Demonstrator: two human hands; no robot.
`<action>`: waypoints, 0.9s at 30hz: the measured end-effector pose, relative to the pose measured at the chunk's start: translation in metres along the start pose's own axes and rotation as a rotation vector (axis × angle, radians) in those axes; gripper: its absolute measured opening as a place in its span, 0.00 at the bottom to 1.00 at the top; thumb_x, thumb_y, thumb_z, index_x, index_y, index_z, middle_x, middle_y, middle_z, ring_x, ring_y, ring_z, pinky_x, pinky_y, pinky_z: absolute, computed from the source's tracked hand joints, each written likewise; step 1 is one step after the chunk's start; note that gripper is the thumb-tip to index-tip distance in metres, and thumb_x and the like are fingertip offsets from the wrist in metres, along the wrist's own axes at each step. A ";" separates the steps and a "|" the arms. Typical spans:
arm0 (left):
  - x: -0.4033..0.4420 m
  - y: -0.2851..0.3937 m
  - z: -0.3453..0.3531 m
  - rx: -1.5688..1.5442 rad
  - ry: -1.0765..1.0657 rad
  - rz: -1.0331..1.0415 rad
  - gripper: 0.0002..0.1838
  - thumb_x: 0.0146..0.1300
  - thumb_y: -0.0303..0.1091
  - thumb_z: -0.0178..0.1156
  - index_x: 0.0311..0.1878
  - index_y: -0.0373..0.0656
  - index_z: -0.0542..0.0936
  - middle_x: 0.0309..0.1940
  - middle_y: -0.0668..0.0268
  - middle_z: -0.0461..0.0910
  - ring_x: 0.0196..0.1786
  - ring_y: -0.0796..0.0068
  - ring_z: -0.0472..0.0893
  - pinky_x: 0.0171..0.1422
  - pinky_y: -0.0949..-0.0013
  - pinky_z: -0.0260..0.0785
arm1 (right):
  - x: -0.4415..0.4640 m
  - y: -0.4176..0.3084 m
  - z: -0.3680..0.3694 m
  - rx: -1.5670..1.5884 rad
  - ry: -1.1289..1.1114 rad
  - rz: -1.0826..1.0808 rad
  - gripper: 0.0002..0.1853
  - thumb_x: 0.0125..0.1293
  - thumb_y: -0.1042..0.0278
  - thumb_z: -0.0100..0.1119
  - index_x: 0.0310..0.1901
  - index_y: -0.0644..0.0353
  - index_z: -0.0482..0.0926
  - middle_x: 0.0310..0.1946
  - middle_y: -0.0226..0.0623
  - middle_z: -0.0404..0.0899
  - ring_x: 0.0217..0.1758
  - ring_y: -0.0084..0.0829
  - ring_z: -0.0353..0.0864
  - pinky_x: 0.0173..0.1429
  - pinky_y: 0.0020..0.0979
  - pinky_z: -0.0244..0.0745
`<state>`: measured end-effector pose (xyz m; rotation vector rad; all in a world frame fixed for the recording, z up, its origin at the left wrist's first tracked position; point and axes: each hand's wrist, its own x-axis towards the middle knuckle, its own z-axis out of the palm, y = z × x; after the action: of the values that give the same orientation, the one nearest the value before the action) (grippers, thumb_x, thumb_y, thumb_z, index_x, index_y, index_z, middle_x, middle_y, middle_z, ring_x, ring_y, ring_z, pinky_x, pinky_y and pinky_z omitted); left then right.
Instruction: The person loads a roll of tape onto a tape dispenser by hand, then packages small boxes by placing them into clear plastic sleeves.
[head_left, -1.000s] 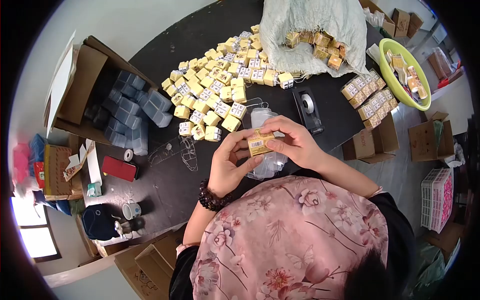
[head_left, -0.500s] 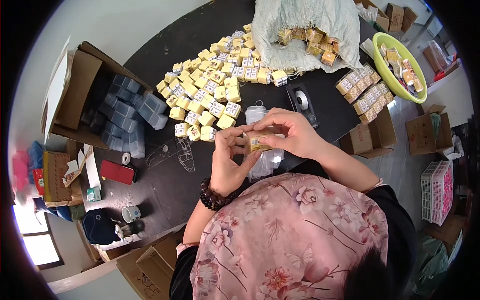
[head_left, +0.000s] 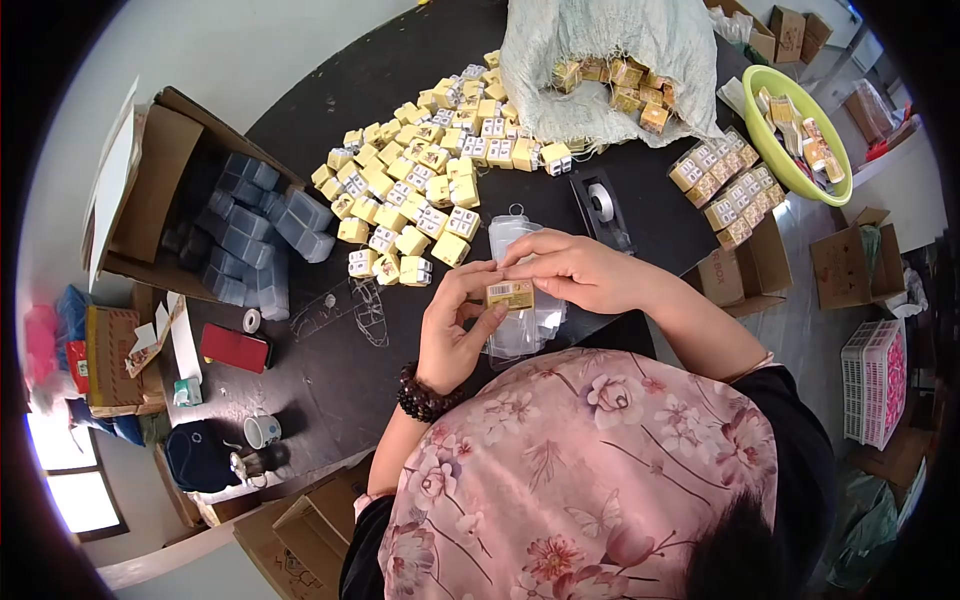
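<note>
A small yellow-brown box with a barcode (head_left: 512, 294) is between my two hands, its labelled side facing up. My left hand (head_left: 452, 325) is closed on its left side, with the thumb across the lower edge. My right hand (head_left: 580, 270) bends over the top and right side, fingertips pressed together at the upper edge. Beneath and behind the hands lie clear plastic sleeves (head_left: 508, 232), partly hidden. To the left spreads a heap of small yellow-and-white boxes (head_left: 410, 175). A tape dispenser (head_left: 602, 205) stands beyond my right hand.
At the back, a woven sack (head_left: 620, 30) holds several boxes. Packed box rows (head_left: 735, 195) and a lime-green basin (head_left: 757, 130) sit at the right. On the left are a carton (head_left: 150, 190) of clear plastic cases, a red phone or wallet (head_left: 235, 347) and a cup (head_left: 262, 430).
The box has been turned so its barcode side faces up more squarely. My right hand has shifted slightly left and its fingers have moved to the box's upper edge.
</note>
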<state>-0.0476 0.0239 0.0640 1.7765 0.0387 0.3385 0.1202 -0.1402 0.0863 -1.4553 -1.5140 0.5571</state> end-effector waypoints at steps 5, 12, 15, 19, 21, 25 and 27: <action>-0.006 -0.004 -0.008 -0.471 0.253 -0.220 0.15 0.68 0.21 0.55 0.57 0.38 0.68 0.57 0.58 0.73 0.54 0.70 0.79 0.54 0.65 0.78 | 0.035 0.081 -0.019 -0.406 -0.031 0.059 0.16 0.62 0.81 0.52 0.51 0.63 0.79 0.50 0.41 0.77 0.55 0.42 0.76 0.60 0.37 0.72; -0.048 -0.010 -0.038 -0.930 0.235 -0.385 0.13 0.70 0.21 0.46 0.55 0.43 0.64 0.56 0.52 0.74 0.58 0.58 0.78 0.60 0.47 0.74 | 0.068 0.163 -0.073 -1.109 -0.006 0.392 0.19 0.54 0.72 0.61 0.50 0.58 0.79 0.51 0.37 0.78 0.60 0.37 0.74 0.56 0.45 0.70; -0.067 -0.013 -0.055 -0.861 0.061 -0.503 0.24 0.65 0.19 0.52 0.63 0.43 0.61 0.56 0.55 0.73 0.60 0.59 0.77 0.63 0.50 0.73 | 0.066 0.164 -0.080 -1.123 0.009 0.439 0.23 0.50 0.66 0.69 0.50 0.57 0.78 0.51 0.34 0.77 0.60 0.36 0.72 0.58 0.48 0.68; -0.076 -0.026 -0.088 -0.401 -0.535 -0.532 0.41 0.56 0.22 0.64 0.72 0.38 0.56 0.52 0.61 0.73 0.52 0.72 0.78 0.58 0.70 0.71 | 0.066 0.165 -0.087 -1.176 -0.099 0.440 0.29 0.42 0.60 0.76 0.49 0.55 0.79 0.51 0.32 0.77 0.60 0.36 0.71 0.60 0.49 0.65; -0.077 -0.029 -0.089 -0.483 -0.601 -0.649 0.40 0.55 0.23 0.66 0.70 0.35 0.59 0.50 0.63 0.75 0.49 0.75 0.76 0.56 0.73 0.68 | 0.065 0.164 -0.090 -1.202 -0.162 0.461 0.30 0.41 0.58 0.77 0.49 0.54 0.79 0.51 0.32 0.77 0.61 0.36 0.70 0.60 0.49 0.64; -0.068 -0.027 -0.080 -0.603 -0.561 -0.560 0.34 0.52 0.20 0.68 0.59 0.37 0.60 0.53 0.54 0.77 0.53 0.70 0.78 0.59 0.69 0.69 | 0.066 0.151 -0.093 -1.041 -0.031 0.561 0.27 0.41 0.57 0.77 0.46 0.53 0.80 0.51 0.33 0.77 0.61 0.38 0.67 0.61 0.49 0.62; -0.055 -0.011 -0.072 -0.666 -0.393 -0.549 0.31 0.50 0.15 0.69 0.49 0.43 0.58 0.56 0.46 0.76 0.55 0.68 0.78 0.61 0.63 0.71 | 0.063 0.124 -0.089 -0.850 0.175 0.564 0.22 0.48 0.59 0.74 0.45 0.56 0.80 0.49 0.33 0.78 0.58 0.34 0.71 0.61 0.43 0.65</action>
<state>-0.1159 0.0834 0.0563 1.0823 0.1162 -0.3658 0.2680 -0.0808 0.0432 -2.5497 -1.2304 0.0648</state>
